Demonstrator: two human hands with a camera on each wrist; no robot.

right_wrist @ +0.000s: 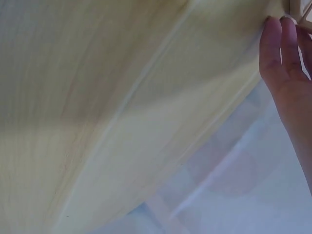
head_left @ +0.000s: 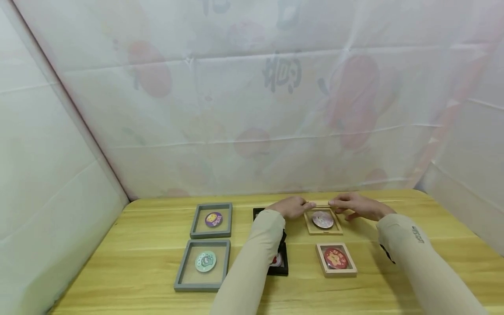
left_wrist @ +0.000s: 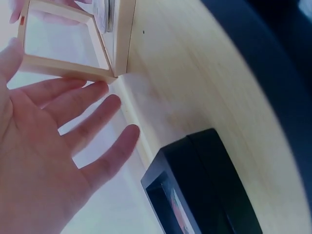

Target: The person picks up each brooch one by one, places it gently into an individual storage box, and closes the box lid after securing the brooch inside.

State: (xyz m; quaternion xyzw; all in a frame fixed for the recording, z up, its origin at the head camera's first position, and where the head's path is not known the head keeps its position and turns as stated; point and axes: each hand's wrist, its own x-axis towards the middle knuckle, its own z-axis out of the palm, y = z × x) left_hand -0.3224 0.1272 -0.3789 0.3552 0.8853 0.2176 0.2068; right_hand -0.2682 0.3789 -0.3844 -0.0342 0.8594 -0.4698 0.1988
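Note:
A light wooden display frame [head_left: 326, 232] stands on the table at the back right, its hinged lid [left_wrist: 66, 67] raised away from its base. Inside lies a pale pink round badge [head_left: 323, 219]. With thumb and forefinger my left hand [head_left: 289, 207] pinches one side of the lid; the other fingers spread loosely, as the left wrist view shows. At the opposite side, my right hand [head_left: 360, 206] holds the lid between thumb and fingers. Only its fingers by a corner of the frame [right_wrist: 295, 7] appear in the right wrist view.
A smaller wooden frame with a red badge [head_left: 336, 258] lies nearer. Two grey frames, with a purple badge [head_left: 214, 219] and a green badge [head_left: 205, 261], lie to the left. Black frames [head_left: 284, 262] are partly hidden under my left arm. A cloth wall [head_left: 220, 109] stands behind the table.

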